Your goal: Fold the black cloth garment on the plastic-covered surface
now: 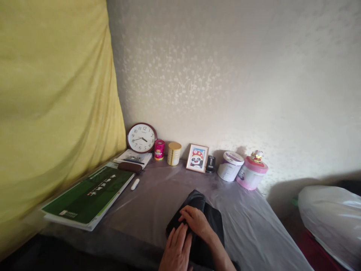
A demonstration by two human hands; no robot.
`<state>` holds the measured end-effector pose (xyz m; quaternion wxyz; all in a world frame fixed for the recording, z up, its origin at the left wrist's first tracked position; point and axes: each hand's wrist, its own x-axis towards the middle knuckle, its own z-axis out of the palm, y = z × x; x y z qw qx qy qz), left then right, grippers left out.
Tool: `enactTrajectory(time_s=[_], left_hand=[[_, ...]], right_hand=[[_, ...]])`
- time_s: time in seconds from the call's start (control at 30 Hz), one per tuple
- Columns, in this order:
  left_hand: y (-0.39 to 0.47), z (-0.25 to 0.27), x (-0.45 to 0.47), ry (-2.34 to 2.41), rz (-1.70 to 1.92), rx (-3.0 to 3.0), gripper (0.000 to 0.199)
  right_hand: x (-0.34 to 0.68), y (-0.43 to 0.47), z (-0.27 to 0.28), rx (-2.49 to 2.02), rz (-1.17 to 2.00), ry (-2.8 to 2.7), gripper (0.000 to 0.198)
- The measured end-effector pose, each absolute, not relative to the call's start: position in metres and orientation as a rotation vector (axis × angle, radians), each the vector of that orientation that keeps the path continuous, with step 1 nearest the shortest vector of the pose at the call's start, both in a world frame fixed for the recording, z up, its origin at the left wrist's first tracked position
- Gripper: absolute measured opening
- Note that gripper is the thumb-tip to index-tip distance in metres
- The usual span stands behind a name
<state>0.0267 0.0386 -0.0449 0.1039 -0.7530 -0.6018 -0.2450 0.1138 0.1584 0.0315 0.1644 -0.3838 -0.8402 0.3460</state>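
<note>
A folded black garment [208,214] lies on the plastic-covered table [158,195] near its front edge. My left hand [177,250] rests flat on the garment's near left part, fingers together and pointing away from me. My right hand [196,221] lies over the garment's middle, fingers curled down onto the cloth and crossing just above my left fingertips. Neither hand lifts the cloth off the table.
A large green book [90,194] lies at the left, with a white marker [135,184] and dark case [130,167] beside it. Along the wall stand a clock [141,137], red can [159,149], yellow can [174,153], framed panda picture [197,158], white tub [230,166] and pink jar [251,172]. White bag [331,218] at right.
</note>
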Motion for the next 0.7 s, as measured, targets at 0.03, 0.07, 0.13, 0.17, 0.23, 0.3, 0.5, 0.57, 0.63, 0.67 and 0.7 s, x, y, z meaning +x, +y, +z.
enactTrajectory(time_s=[0.03,0.07,0.13,0.17,0.23,0.3,0.5,0.57,0.63,0.67,0.7], left_hand=[[0.042,-0.046,0.030,-1.761,-0.704,-2.233,0.073],[0.046,-0.049,0.032,-1.773,-0.681,-2.222,0.075],[0.051,-0.059,0.034,-1.798,-0.637,-2.164,0.067],[0.053,-0.065,0.033,-1.787,-0.621,-2.150,0.062],[0.055,-0.075,0.031,-1.787,-0.608,-2.115,0.057],[0.057,-0.083,0.029,-1.761,-0.630,-2.104,0.057],[0.060,-0.096,0.028,-1.679,-0.658,-2.031,0.062],[0.061,-0.100,0.029,-1.692,-0.631,-2.002,0.064],[0.062,-0.103,0.031,-1.703,-0.594,-2.012,0.065],[0.062,-0.104,0.032,-1.718,-0.578,-2.032,0.066],[0.062,-0.104,0.033,-1.758,-0.567,-2.048,0.068]], right_hand=[[0.114,0.156,0.034,-1.060,0.997,-2.415,0.027],[0.115,0.153,0.036,-1.029,1.002,-2.433,0.027],[0.117,0.148,0.038,-0.969,0.979,-2.457,0.027],[0.119,0.145,0.039,-0.938,0.953,-2.459,0.027],[0.124,0.141,0.037,-0.883,0.886,-2.439,0.027],[0.129,0.139,0.033,-0.823,0.796,-2.426,0.027],[0.135,0.161,0.013,-0.695,0.483,-2.500,0.029],[0.135,0.176,0.009,-0.729,0.427,-2.518,0.030],[0.135,0.193,0.006,-0.768,0.386,-2.528,0.031],[0.134,0.201,0.004,-0.791,0.367,-2.530,0.032],[0.134,0.209,0.004,-0.817,0.346,-2.530,0.032]])
